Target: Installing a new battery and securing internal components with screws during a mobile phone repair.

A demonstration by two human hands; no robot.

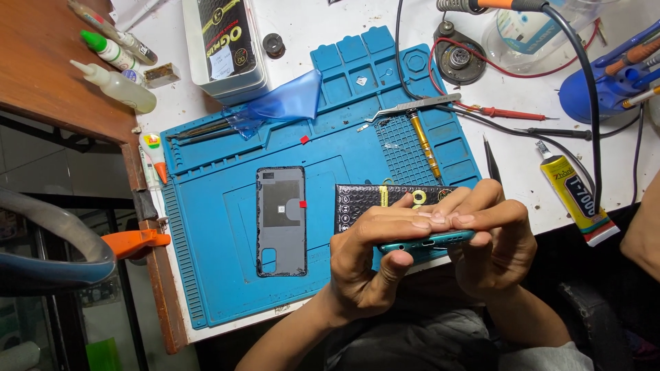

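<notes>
Both hands grip a teal phone edge-on above the near edge of the blue work mat. My left hand holds its left end, thumb under the frame and fingers across the top. My right hand holds the right end, fingertips pressed along the top. The phone's bottom edge with its port faces the camera. A grey phone back cover lies inside-up on the mat to the left of the hands. A black bubble-textured pouch lies just behind the hands.
On the mat lie tweezers, a gold-handled screwdriver and a crumpled blue film. A yellow glue tube, test probes, a soldering stand, a white box and glue bottles surround it. An orange clamp grips the table's left edge.
</notes>
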